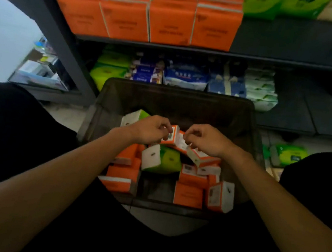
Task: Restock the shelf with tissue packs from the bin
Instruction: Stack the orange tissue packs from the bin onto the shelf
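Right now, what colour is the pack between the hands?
The pack is orange and white; head view.

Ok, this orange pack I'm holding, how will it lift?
Probably light: the left hand and right hand just pinch the orange pack. Likely keeps shape; its edges look square. Loose packs in the bin may shift.
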### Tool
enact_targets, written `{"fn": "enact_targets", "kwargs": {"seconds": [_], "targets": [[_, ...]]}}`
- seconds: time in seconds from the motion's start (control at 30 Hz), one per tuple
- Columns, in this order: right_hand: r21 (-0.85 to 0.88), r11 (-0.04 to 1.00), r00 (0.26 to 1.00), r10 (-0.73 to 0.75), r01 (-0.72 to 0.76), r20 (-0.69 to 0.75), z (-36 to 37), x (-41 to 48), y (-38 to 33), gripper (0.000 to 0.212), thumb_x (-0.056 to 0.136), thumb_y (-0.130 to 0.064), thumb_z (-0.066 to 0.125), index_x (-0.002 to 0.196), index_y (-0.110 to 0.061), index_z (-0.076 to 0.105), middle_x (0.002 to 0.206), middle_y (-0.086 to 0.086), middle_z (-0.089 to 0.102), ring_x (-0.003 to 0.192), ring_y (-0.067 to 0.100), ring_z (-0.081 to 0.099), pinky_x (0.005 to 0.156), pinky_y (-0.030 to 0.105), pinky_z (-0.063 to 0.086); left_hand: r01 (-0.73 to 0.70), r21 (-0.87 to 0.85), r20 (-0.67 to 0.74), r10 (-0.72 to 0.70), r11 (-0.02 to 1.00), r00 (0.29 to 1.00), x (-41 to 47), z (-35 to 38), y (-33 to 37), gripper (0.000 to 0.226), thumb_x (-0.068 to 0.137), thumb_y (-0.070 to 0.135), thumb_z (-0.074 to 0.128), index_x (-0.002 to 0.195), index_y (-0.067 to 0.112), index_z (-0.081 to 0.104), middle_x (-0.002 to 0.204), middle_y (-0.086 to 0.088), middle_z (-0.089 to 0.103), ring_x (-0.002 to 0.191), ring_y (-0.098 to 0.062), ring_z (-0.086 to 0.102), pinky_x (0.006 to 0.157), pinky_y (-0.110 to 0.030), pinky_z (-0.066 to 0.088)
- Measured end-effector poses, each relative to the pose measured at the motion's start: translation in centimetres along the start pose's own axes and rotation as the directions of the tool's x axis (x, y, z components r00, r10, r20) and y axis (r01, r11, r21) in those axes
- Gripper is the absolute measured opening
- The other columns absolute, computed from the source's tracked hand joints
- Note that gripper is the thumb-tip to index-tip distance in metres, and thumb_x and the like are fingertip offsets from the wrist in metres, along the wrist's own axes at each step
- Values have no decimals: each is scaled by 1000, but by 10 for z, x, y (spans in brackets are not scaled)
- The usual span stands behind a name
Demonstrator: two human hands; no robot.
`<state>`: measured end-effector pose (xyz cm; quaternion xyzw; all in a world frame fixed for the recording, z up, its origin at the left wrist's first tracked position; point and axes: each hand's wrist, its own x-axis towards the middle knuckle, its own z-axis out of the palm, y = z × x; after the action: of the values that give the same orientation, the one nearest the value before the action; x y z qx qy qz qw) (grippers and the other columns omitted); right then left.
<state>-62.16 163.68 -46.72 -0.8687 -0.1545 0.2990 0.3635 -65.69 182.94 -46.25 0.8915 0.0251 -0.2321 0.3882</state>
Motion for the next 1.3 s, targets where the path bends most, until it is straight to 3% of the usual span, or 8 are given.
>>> {"fn": "enact_targets", "kwargs": {"seconds": [0.23, 0.43, 0.57, 0.77, 0.9, 1.0, 1.13, 1.3], "targets": [[21, 987, 985, 158, -157, -62, 42, -9, 55, 10, 89, -19, 60, 87, -20, 70, 93, 3, 68, 84, 18, 63, 79, 32, 50, 57, -24, 166, -52, 998, 985, 21, 53, -25, 20, 97, 7, 43, 105, 7, 61, 91, -11, 64, 67, -15, 58, 61, -18, 48], [-82, 954, 958, 286, -288, -33, 57, 4, 82, 14, 91, -27, 60, 98, -21, 70, 107, 4, 69, 102, 21, 61, 79, 26, 44, 62, 141, 218, -92, 988, 972, 42, 77, -49, 20, 91, 14, 49, 100, 20, 66, 101, -8, 68, 91, -20, 63, 84, -32, 50], [-83, 912, 909, 387, -402, -152, 48, 26, 96, 16, 90, -30, 59, 103, -23, 66, 115, 7, 66, 106, 25, 60, 89, 36, 50, 124, -14, 185, -120, 992, 975, 69, 86, -57, 24, 91, 8, 49, 77, 24, 59, 91, -18, 69, 74, -28, 62, 76, -40, 53], [-103, 888, 853, 392, -449, -343, 25, 63, 115, 42, 87, -33, 63, 125, -19, 55, 130, 12, 51, 119, 31, 51, 98, 41, 46, 189, -142, 192, -161, 972, 968, 111, 94, -56, 29, 92, 10, 50, 72, 29, 61, 88, -15, 69, 84, -38, 67, 78, -51, 56], [4, 851, 806, 498, -524, -320, 29, 79, 132, 52, 86, -32, 66, 132, -16, 49, 136, 14, 45, 121, 33, 49, 99, 43, 44, 242, -244, 190, -198, 939, 962, 136, 105, -56, 25, 93, 6, 48, 83, 24, 62, 97, -13, 67, 80, -35, 65, 67, -38, 58], [187, 847, 772, 530, -497, -352, 35, 84, 137, 38, 89, -22, 62, 124, -9, 55, 128, 16, 53, 111, 31, 57, 96, 42, 47, 338, -459, 133, -313, 822, 940, 152, 115, -48, 27, 95, 4, 47, 117, 13, 58, 102, -10, 59, 64, -18, 58, 52, -18, 47], [264, 847, 777, 529, -461, -341, 37, 91, 136, 28, 95, -18, 53, 122, -9, 52, 114, 9, 62, 102, 20, 60, 85, 30, 48, 436, -542, 186, -403, 719, 896, 163, 123, -45, 31, 98, 25, 48, 128, 18, 52, 108, -6, 59, 85, -20, 59, 70, -29, 48], [334, 793, 758, 597, -509, -263, 46, 97, 143, 29, 95, -25, 51, 120, -9, 56, 108, 12, 65, 103, 29, 63, 85, 35, 50, 427, -530, 172, -401, 732, 900, 161, 126, -50, 34, 93, 25, 60, 122, 9, 54, 112, -4, 59, 100, -21, 58, 86, -32, 49]]}}
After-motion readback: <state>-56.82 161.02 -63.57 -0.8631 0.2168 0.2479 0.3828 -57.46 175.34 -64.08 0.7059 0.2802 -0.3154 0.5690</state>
